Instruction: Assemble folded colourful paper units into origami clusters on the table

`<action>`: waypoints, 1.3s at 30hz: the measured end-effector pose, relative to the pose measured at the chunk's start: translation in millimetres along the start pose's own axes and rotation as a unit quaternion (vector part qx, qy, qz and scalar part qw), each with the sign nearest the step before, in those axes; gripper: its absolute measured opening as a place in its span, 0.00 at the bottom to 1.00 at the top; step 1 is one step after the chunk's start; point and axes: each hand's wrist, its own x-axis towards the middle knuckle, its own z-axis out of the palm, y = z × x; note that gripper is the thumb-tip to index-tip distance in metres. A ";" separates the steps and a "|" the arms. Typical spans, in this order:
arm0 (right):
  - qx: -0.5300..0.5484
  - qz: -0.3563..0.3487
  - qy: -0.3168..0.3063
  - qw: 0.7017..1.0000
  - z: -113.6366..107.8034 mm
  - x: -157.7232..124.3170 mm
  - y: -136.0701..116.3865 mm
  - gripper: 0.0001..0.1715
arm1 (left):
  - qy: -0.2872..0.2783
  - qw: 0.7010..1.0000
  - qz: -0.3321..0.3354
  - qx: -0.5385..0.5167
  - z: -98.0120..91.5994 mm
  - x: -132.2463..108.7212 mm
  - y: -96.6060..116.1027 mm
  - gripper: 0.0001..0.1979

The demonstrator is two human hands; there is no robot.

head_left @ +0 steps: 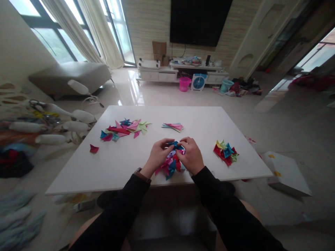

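Note:
Between my left hand (pixel 158 153) and my right hand (pixel 192 155) is a blue folded paper piece (pixel 175 144), pinched by the fingers of both. Its exact shape is partly covered by my fingertips. Just below it, at the near part of the table, lies a cluster of folded paper pieces (pixel 171 169) in pink, red and blue, partly hidden by my hands. A flat fanned stack of pink and pale paper pieces (pixel 173 127) rests beyond my hands.
The white table (pixel 125 167) carries a loose pile of coloured folded papers (pixel 121 130) at left, a single red piece (pixel 94 149) nearby, and a joined colourful paper cluster (pixel 226 152) at right. A white box (pixel 286 172) stands off the table's right end.

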 end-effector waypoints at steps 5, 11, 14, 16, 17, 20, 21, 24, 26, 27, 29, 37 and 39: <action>-0.003 0.009 0.027 1.000 5.0 3.6 -2.7 0.04 | 0.021 1.000 0.014 0.009 -2.0 0.6 5.8 0.13; 0.003 -0.004 0.045 0.999 12.4 -0.6 -6.3 0.02 | 0.029 0.999 0.012 -0.007 -2.7 -5.6 5.4 0.11; 0.003 0.004 0.050 0.999 14.5 -4.7 -9.6 0.03 | 0.027 0.999 0.016 -0.008 -2.0 -9.5 3.8 0.11; 0.005 0.011 0.055 0.998 15.6 -6.5 -11.4 0.04 | 0.026 0.999 0.018 -0.008 -1.5 -11.0 3.3 0.11; 0.008 0.017 0.058 0.998 16.2 -7.0 -12.0 0.04 | 0.025 0.999 0.018 -0.008 -1.2 -11.3 3.3 0.11; 0.025 0.032 0.071 0.997 17.7 -6.5 -12.3 0.06 | 0.022 1.000 0.015 -0.008 -0.3 -10.6 4.0 0.11; 0.032 0.035 0.074 0.996 18.1 -5.9 -12.0 0.07 | 0.021 1.000 0.014 -0.006 -0.1 -10.0 4.4 0.11; 0.053 0.050 0.088 0.993 18.6 -3.8 -10.6 0.08 | 0.014 1.000 0.014 -0.004 0.1 -8.1 5.4 0.10; 0.064 0.062 0.095 0.991 18.3 -2.7 -9.8 0.08 | 0.006 1.000 0.013 -0.001 -0.1 -7.5 5.6 0.11; 0.067 0.065 0.096 0.991 17.9 -2.4 -9.5 0.08 | 0.002 1.000 0.012 0.003 -0.3 -7.5 5.6 0.11; 0.068 0.065 0.098 0.991 16.8 -2.1 -9.2 0.08 | -0.002 1.000 0.009 0.014 -0.5 -8.0 5.5 0.12; 0.038 0.030 0.081 0.996 14.0 -3.5 -7.8 0.07 | -0.001 1.000 -0.003 0.029 2.5 -10.4 4.6 0.12; 0.037 0.023 0.075 0.996 14.4 -3.8 -7.7 0.07 | 0.003 0.999 -0.001 0.035 2.9 -9.7 3.8 0.12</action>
